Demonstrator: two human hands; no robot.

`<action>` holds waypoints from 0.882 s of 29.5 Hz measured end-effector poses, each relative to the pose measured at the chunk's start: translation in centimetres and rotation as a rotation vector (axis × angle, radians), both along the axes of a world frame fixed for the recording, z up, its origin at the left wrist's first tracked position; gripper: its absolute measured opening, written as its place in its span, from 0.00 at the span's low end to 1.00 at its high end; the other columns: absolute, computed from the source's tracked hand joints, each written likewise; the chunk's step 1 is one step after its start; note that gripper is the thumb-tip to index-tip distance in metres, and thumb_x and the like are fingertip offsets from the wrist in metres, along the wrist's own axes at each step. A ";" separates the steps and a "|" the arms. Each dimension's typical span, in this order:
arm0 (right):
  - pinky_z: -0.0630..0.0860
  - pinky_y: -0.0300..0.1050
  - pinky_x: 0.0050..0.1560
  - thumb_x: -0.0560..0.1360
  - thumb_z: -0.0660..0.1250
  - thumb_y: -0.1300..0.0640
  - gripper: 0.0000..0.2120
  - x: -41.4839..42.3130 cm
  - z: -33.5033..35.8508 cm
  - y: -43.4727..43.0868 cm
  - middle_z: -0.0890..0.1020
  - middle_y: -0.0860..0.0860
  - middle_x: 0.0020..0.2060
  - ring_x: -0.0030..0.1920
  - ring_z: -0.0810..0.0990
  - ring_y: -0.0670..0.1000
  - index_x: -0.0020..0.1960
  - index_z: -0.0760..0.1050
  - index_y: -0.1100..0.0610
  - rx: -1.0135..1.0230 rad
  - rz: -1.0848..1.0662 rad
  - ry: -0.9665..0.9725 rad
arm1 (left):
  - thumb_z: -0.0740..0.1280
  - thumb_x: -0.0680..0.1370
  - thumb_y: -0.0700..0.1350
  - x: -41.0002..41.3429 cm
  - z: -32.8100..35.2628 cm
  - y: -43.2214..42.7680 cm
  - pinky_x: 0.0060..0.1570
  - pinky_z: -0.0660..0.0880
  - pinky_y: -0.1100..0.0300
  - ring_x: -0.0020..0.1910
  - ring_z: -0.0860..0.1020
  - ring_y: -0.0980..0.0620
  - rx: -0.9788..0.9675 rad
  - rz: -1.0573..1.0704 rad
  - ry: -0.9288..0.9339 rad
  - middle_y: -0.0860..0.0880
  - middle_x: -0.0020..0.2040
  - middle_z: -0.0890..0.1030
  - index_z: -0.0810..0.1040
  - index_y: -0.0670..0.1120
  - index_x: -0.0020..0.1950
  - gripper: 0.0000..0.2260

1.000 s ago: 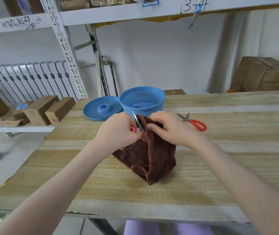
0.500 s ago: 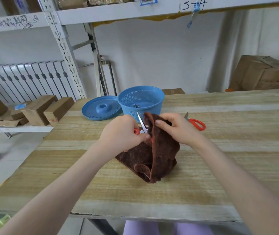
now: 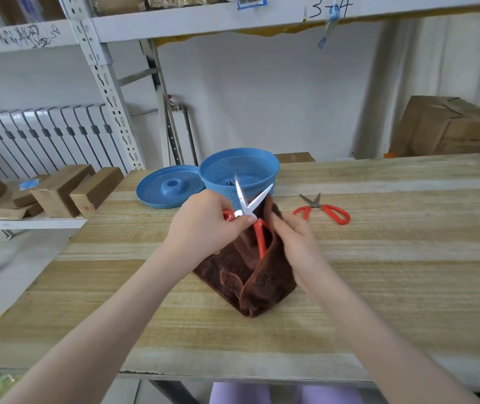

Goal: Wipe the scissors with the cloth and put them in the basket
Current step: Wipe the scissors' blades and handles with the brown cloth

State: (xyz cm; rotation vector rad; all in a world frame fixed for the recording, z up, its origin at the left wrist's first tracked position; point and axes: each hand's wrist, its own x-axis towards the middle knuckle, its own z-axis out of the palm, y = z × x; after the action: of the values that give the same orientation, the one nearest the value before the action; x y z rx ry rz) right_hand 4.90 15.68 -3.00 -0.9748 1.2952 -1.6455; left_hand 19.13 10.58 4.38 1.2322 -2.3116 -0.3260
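Over the table, left hand curled around splayed red scissors, right hand seemingly around brown cloth.

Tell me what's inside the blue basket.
In the blue basket, one small dark item lies on the floor, too little of it showing to name. The scissors held up by the left hand and the basket's near wall cover the rest of the inside.
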 end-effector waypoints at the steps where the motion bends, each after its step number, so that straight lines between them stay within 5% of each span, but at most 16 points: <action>1: 0.72 0.56 0.52 0.82 0.61 0.57 0.13 0.4 0.2 0.0 0.81 0.61 0.43 0.45 0.77 0.58 0.46 0.79 0.64 0.003 0.024 0.003 | 0.71 0.73 0.56 -0.3 0.0 0.0 0.34 0.73 0.49 0.27 0.75 0.44 -0.018 0.002 0.012 0.48 0.22 0.66 0.64 0.44 0.27 0.25; 3: 0.72 0.58 0.51 0.81 0.61 0.59 0.14 0.7 0.6 -0.2 0.80 0.64 0.45 0.45 0.78 0.63 0.49 0.77 0.71 -0.011 0.034 -0.019 | 0.71 0.73 0.55 -0.6 0.0 0.0 0.31 0.70 0.54 0.26 0.73 0.47 -0.025 0.004 0.010 0.50 0.23 0.67 0.64 0.45 0.27 0.23; 7: 0.72 0.51 0.53 0.79 0.64 0.64 0.10 0.6 1.9 -0.6 0.82 0.63 0.44 0.47 0.78 0.56 0.44 0.81 0.65 -0.018 0.050 -0.053 | 0.70 0.74 0.55 -0.7 0.2 -0.1 0.32 0.74 0.54 0.28 0.77 0.48 -0.003 -0.013 -0.042 0.47 0.26 0.75 0.71 0.44 0.30 0.20; 10: 0.74 0.52 0.54 0.77 0.66 0.65 0.08 0.5 2.1 -0.8 0.82 0.69 0.48 0.47 0.79 0.58 0.47 0.82 0.68 -0.024 0.028 -0.099 | 0.70 0.73 0.54 -0.9 0.3 -0.3 0.27 0.65 0.57 0.26 0.72 0.49 -0.035 -0.024 -0.068 0.49 0.23 0.69 0.66 0.45 0.27 0.22; 14: 0.78 0.43 0.38 0.74 0.68 0.64 0.08 0.1 2.6 -1.1 0.83 0.60 0.34 0.33 0.80 0.52 0.38 0.84 0.63 -0.023 -0.028 -0.181 | 0.70 0.73 0.54 -1.2 0.5 -0.3 0.27 0.57 0.58 0.24 0.64 0.52 -0.075 -0.052 -0.078 0.51 0.23 0.63 0.61 0.47 0.25 0.24; 20: 0.75 0.39 0.27 0.74 0.67 0.62 0.12 -0.3 2.7 -2.1 0.80 0.54 0.27 0.25 0.78 0.50 0.31 0.81 0.59 0.036 -0.109 -0.357 | 0.70 0.73 0.55 -0.9 0.3 -0.2 0.31 0.71 0.57 0.25 0.72 0.49 0.003 -0.036 -0.089 0.50 0.22 0.69 0.65 0.45 0.26 0.23; 26: 0.79 0.43 0.36 0.75 0.68 0.60 0.10 -0.2 2.2 -2.0 0.84 0.59 0.36 0.34 0.82 0.54 0.38 0.83 0.60 0.053 -0.020 -0.224 | 0.70 0.73 0.53 -0.7 0.2 0.0 0.34 0.74 0.55 0.30 0.76 0.44 0.010 -0.015 -0.074 0.48 0.26 0.72 0.69 0.43 0.29 0.20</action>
State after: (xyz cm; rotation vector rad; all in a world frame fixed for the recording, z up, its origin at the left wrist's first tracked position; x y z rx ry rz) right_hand 4.70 13.70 -0.78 -0.7251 1.1936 -1.6743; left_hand 18.38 10.56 4.54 1.2522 -2.3857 -0.3026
